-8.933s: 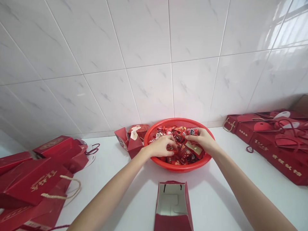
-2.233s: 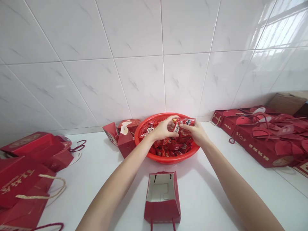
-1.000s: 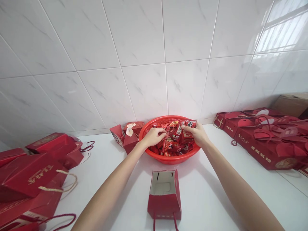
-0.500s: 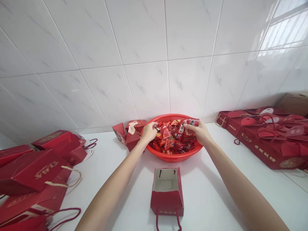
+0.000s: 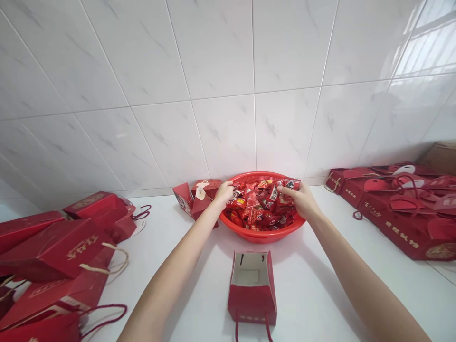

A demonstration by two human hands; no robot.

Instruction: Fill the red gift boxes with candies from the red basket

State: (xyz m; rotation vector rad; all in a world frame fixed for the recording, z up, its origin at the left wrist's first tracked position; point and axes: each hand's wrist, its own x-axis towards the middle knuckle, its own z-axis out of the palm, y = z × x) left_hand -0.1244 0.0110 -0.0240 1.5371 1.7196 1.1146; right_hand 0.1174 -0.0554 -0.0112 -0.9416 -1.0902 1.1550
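A red plastic basket [image 5: 261,235] full of small wrapped snack packets [image 5: 254,204], mostly red, stands against the wall. My left hand [image 5: 224,194] is over its left rim, fingers curled together among the packets at that side; what they hold is hidden. At the right side of the basket, my right hand [image 5: 302,199] grips a red snack packet [image 5: 292,184] with dark lettering on white, the thumb lying across the packets. In front of the basket is an open red gift box [image 5: 252,304], its white inside showing and its cord handle hanging toward me.
Several red gift boxes [image 5: 53,247] with cord handles lie piled at the left. More closed red boxes [image 5: 388,213] stand in rows on the right, with a brown carton [image 5: 441,159] behind. Another opened box [image 5: 201,204] sits left of the basket. White tiled wall [image 5: 221,128] rises behind.
The whole view has shifted slightly, so things appear a little further right and lower. Both hands stay at the basket in nearly the same positions.
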